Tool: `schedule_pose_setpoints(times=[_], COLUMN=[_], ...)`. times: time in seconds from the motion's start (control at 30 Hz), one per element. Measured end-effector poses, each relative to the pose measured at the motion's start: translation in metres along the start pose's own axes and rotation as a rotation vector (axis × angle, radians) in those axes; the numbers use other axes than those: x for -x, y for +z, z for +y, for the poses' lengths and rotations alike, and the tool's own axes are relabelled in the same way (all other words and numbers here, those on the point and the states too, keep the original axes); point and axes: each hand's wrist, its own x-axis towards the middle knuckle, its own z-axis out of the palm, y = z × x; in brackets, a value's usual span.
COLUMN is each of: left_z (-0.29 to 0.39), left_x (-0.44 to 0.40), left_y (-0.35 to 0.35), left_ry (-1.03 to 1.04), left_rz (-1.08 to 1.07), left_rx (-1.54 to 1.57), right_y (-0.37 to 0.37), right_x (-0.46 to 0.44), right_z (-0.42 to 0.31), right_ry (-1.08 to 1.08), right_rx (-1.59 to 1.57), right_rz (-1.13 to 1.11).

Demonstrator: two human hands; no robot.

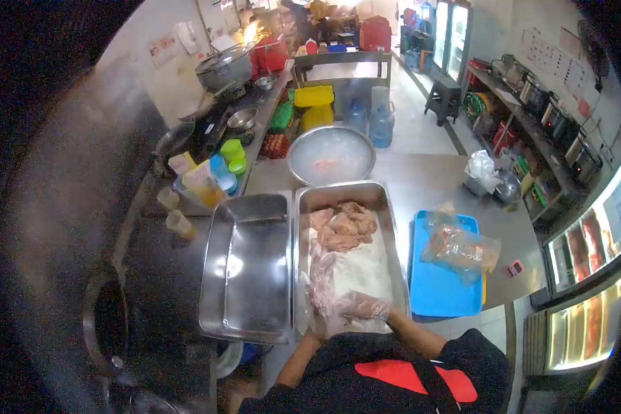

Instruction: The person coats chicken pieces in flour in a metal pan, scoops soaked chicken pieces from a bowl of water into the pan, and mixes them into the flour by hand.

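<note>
A deep metal tray [399, 290] holds white powder [366, 269] and raw meat pieces [345, 228] piled at its far end. Floured pieces [322, 272] lie along its left side. My right hand [363, 307], in a clear plastic glove, is low in the tray on the powder, its fingers pointing left; what it holds, if anything, is too small to make out. At the tray's near left corner is my left hand [316, 323], mostly hidden, beside the floured pieces.
An empty metal tray [248, 269] adjoins on the left. Behind stands a bowl of cloudy liquid [332, 155]. To the right, a blue tray [445, 297] bears a plastic bag [462, 252], near a small timer [516, 268]. Cups and containers [203, 183] stand left.
</note>
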Motion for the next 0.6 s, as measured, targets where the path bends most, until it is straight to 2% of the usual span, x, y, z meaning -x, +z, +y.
schedule_pose_setpoints(times=[0.03, 0.07, 0.13, 0.17, 0.27, 0.37, 0.43, 0.53, 0.6], left_z=[0.003, 0.005, 0.019, 0.028, 0.075, 0.111, 0.08, 0.049, 0.041], left_x=[-0.003, -0.008, -0.028, -0.037, -0.06, -0.065, -0.066, -0.05, -0.058], left_y=[-0.003, -0.007, -0.021, -0.028, -0.04, -0.03, -0.004, 0.018, 0.009], left_ry=[-0.04, -0.091, -0.165, -0.178, -0.233, -0.309, -0.133, 0.328, 0.365], left_rz=[0.037, 0.097, 0.247, 0.287, 0.151, -0.263, -0.316, 0.054, -0.044], left_rx=[0.059, 0.16, 0.407, 0.433, 0.189, -0.269, -0.498, -0.445, -0.36], right_y=[-0.002, -0.004, -0.016, -0.023, -0.039, -0.04, -0.045, -0.056, -0.067], right_x=[0.003, 0.001, -0.007, -0.011, -0.018, -0.025, -0.03, -0.045, -0.055], right_z=[-0.005, 0.013, 0.014, 0.01, 0.021, 0.043, 0.043, 0.042, 0.044], right_ry=[-0.001, -0.155, -0.33, -0.411, -0.118, 0.067, 0.064, 0.044, 0.07], right_rx=[0.057, -0.014, 0.305, 0.466, 0.442, 0.405, 0.407, 0.428, 0.432], right_rz=[0.008, 0.036, 0.388, 0.555, 0.649, 0.697, 0.756, 0.841, 0.845])
